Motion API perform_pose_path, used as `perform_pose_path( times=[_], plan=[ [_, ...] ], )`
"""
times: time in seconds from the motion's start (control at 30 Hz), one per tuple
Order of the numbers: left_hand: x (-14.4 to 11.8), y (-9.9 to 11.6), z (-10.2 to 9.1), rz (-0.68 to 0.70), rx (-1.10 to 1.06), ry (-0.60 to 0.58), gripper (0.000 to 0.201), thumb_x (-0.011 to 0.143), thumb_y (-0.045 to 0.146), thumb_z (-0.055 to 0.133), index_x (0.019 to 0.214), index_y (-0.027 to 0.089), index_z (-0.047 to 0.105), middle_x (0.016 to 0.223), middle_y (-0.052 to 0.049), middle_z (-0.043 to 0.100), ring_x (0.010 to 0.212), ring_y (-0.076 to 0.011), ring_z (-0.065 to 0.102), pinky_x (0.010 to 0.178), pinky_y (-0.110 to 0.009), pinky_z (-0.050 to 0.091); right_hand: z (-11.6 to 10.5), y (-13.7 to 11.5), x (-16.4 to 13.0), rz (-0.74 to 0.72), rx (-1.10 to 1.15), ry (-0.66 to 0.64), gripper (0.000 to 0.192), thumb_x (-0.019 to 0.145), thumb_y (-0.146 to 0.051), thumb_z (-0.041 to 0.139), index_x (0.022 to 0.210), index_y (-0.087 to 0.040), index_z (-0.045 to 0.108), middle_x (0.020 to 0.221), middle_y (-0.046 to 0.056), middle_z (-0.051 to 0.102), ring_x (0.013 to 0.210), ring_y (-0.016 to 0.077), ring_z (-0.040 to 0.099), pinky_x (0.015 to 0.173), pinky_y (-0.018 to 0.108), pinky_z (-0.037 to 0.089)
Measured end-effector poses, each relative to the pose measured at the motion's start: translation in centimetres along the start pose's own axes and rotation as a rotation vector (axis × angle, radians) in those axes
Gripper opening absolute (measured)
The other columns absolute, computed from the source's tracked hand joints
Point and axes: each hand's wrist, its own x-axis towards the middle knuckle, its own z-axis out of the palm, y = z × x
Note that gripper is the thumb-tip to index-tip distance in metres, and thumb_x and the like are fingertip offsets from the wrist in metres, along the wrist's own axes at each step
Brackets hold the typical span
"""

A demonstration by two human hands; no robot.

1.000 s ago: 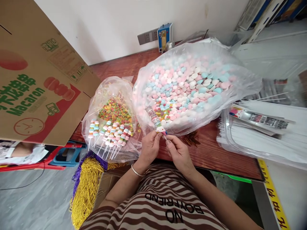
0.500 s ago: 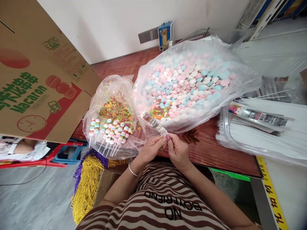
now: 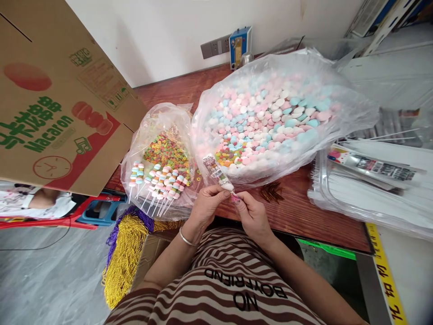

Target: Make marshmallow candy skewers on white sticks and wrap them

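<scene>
A narrow printed plastic candy wrapper (image 3: 215, 171) points up and away from me, its near end gathered between my hands. My left hand (image 3: 209, 204) is closed, thumb and fingers pinching the wrapper just below its printed part. My right hand (image 3: 253, 212) is also closed, gripping the pinkish gathered end. The print hides most of what is inside the wrapper. To the left, several marshmallow skewers (image 3: 165, 183) on white sticks lie on a clear bag of small coloured candy rings (image 3: 165, 151). Behind the wrapper spreads a big clear bag of pastel marshmallows (image 3: 264, 122).
Shiny brown-gold strips (image 3: 271, 192) lie on the wooden table (image 3: 297, 203). At right, a clear tray (image 3: 316, 194) holds white sticks and printed wrappers (image 3: 375, 169). A large cardboard box (image 3: 57, 135) stands left. Gold bead strings (image 3: 123, 262) hang below the table edge.
My right hand has shifted slightly right and down, away from the left, showing more of the wrapper's gathered end. The whole view has also shifted a little.
</scene>
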Motion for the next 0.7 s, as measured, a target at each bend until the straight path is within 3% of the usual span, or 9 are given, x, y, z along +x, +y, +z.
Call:
perform_pose_path(
  times=[0.13,0.27,0.43,0.5,0.6,0.7],
  plan=[
    [-0.2,0.3,-0.3,-0.105,0.027,-0.112,0.038,0.064,0.049,0.091,0.063,0.015,0.075,0.060,-0.003,0.067,0.058,-0.0133,0.058,0.060,-0.027,0.047,0.3,-0.7,0.3,0.416,0.572,-0.228,0.043,0.091,-0.063,0.064,0.080,-0.023,0.057,0.048,-0.012,0.033,0.035,0.0062,0.023,0.035,0.021,0.029],
    [-0.7,0.5,0.1,-0.164,-0.188,-0.127,0.039,0.059,0.044,0.095,0.075,0.014,0.076,0.062,-0.001,0.065,0.047,-0.0092,0.052,0.050,-0.024,0.044,0.9,-0.9,0.3,0.568,0.805,-0.329,0.045,0.084,-0.062,0.073,0.077,-0.021,0.057,0.043,-0.016,0.028,0.032,0.0031,0.016,0.034,0.019,0.031],
    [-1.1,-0.1,0.8,-0.147,-0.324,-0.055,0.036,0.063,0.039,0.093,0.077,0.013,0.073,0.059,0.001,0.060,0.046,-0.0052,0.046,0.046,-0.018,0.040,1.4,-0.4,0.2,0.528,0.782,-0.308,0.041,0.089,-0.058,0.069,0.078,-0.020,0.057,0.044,-0.015,0.032,0.032,0.0033,0.022,0.040,0.020,0.039],
    [-1.2,-0.2,0.8,-0.141,-0.312,-0.046,0.036,0.065,0.041,0.092,0.074,0.013,0.071,0.055,0.002,0.056,0.045,-0.0072,0.047,0.046,-0.020,0.041,1.3,-0.4,0.0,0.458,0.674,-0.288,0.036,0.093,-0.054,0.065,0.084,-0.020,0.058,0.051,-0.011,0.044,0.035,0.0051,0.035,0.045,0.022,0.043],
    [-1.1,-0.1,0.9,-0.078,-0.287,0.038,0.036,0.063,0.041,0.093,0.071,0.014,0.071,0.061,0.000,0.062,0.053,-0.0101,0.056,0.053,-0.022,0.046,0.9,-0.5,-0.2,0.261,0.389,-0.140,0.030,0.098,-0.046,0.060,0.116,-0.021,0.059,0.081,-0.002,0.066,0.054,0.0106,0.059,0.055,0.025,0.053],
    [-1.0,-0.1,1.1,-0.016,-0.249,0.134,0.034,0.061,0.037,0.095,0.075,0.013,0.076,0.073,-0.002,0.072,0.067,-0.0110,0.062,0.067,-0.023,0.050,1.1,-0.3,-0.5,0.026,0.006,0.067,0.042,0.102,-0.037,0.056,0.140,-0.022,0.048,0.102,0.007,0.072,0.075,0.0172,0.070,0.065,0.030,0.060]
  ],
)
